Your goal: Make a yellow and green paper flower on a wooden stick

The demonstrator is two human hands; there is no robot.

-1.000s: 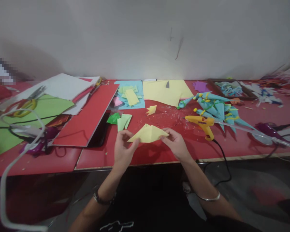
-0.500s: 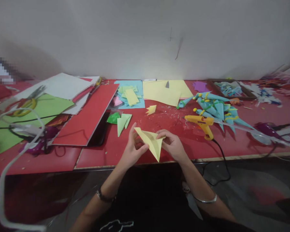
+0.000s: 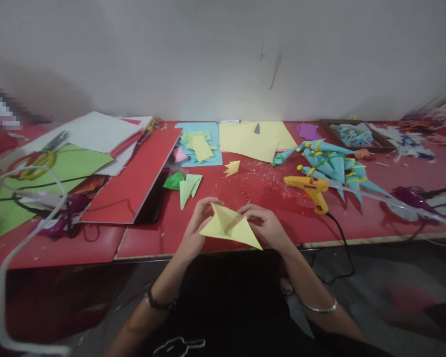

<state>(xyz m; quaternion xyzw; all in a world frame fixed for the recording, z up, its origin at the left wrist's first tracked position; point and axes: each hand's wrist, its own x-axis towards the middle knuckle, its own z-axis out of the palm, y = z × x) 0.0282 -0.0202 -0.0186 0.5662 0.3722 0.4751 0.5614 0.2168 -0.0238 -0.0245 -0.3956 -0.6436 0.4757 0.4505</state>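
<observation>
A creased sheet of yellow paper [image 3: 232, 229] is held up between my two hands, just above the table's front edge. My left hand [image 3: 197, 225] grips its left side, with the fingers partly behind the sheet. On the other side my right hand [image 3: 267, 225] has its bent fingers at the upper right edge; some fingertips are hidden by the paper. Beyond the hands lies a small yellow zigzag-cut paper piece [image 3: 232, 168]. Folded pale green paper pieces [image 3: 188, 190] rest ahead of my left hand.
A yellow glue gun [image 3: 307, 186] lies to the right, its black cord hanging over the edge. Behind it are piled blue paper cones [image 3: 329, 161]. A red board [image 3: 134, 178] and scissors [image 3: 40, 161] are at left. Yellow sheets [image 3: 245, 141] lie along the wall.
The yellow paper has been turned and opened out, so its point now faces lower right and a broad flap shows. My left hand has shifted slightly left and down.
</observation>
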